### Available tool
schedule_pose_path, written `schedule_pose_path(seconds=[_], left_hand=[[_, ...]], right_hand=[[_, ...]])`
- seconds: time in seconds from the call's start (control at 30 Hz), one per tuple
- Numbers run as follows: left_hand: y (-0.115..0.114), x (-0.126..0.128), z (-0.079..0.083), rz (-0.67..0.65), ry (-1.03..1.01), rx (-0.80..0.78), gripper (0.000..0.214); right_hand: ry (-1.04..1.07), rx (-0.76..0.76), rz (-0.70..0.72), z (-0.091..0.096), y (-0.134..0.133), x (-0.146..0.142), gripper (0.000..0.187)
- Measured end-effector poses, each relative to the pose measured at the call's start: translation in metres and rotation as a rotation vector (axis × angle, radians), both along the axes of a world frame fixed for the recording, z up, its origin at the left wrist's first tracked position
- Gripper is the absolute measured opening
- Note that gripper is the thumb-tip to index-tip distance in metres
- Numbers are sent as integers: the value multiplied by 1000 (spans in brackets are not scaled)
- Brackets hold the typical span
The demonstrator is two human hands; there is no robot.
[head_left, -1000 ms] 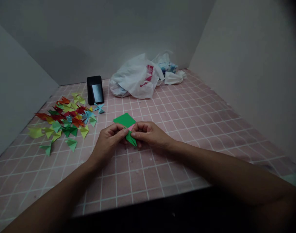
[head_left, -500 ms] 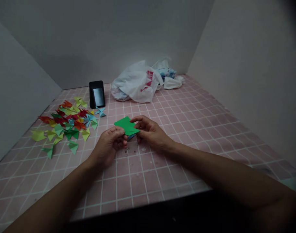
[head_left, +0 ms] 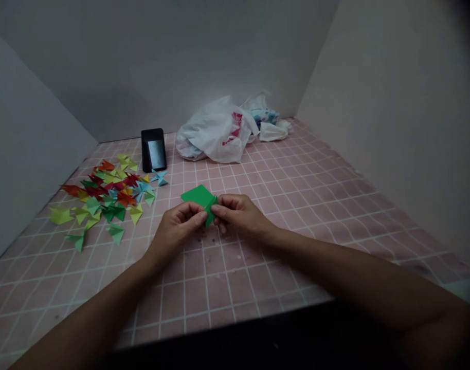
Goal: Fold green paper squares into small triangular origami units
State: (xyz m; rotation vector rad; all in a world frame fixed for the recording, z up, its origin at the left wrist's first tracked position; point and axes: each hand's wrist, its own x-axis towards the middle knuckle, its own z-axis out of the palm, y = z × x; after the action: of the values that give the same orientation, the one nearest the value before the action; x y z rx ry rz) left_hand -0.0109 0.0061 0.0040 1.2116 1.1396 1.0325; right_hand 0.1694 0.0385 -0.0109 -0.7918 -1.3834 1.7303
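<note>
We're pinching with the fingers of both hands: our left hand point(head_left: 178, 226) and right hand point(head_left: 243, 218) grip the folded green paper point(head_left: 210, 216), nearer us than the black device point(head_left: 154, 150) and rightward. Colourful folded papers point(head_left: 113, 211) spread near-left of that device (white bag point(head_left: 212, 131) to its right).

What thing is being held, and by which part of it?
Folded green paper: the left hand pinches its left side, the right hand its right side.
</note>
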Motion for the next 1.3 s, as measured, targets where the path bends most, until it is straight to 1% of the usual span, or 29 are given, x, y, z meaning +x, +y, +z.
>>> schedule_pose_path(seconds=[0.13, 0.23, 0.4, 0.57, 0.67, 0.77, 0.9, 0.97, 1.07, 1.13, 1.2, 1.3], left_hand=[[2, 1, -1, 66, -43, -25, 21], [2, 1, -2, 94, -69, -38, 22], [1, 1, -4, 55, -106, -85, 21], [2, 1, -5, 43, -205, -129, 22], [3, 1, -7, 20, -228, -132, 22], [3, 0, -6, 26, -180, -78, 21], [0, 0, -2, 33, 16, 58, 20], [-1, 2, 1, 36, 65, 93, 18], [-3, 6, 4, 108, 58, 153, 18], [-5, 9, 5, 138, 98, 216, 17], [-6, 9, 5, 112, 157, 257, 12], [-8, 9, 4, 69, 179, 250, 13]], right_hand=[[76, -44, -18, 0, 1, -1, 16], [60, -35, -17, 0, 1, 0, 15], [5, -3, -18, -1, 1, 0, 17], [151, -38, 17, -2, 0, -2, 17], [185, -73, 23, -2, -1, -3, 16], [170, -82, 20, -1, -1, -3, 17], [117, -62, 8, 0, -2, -1, 16], [88, -44, 4, 0, -2, -1, 17], [49, -20, 5, 1, -4, -2, 18], [15, 22, -7, 1, -6, -3, 18], [-25, 80, -42, 2, -7, -3, 17], [-67, 134, -101, 3, -9, -4, 17]])
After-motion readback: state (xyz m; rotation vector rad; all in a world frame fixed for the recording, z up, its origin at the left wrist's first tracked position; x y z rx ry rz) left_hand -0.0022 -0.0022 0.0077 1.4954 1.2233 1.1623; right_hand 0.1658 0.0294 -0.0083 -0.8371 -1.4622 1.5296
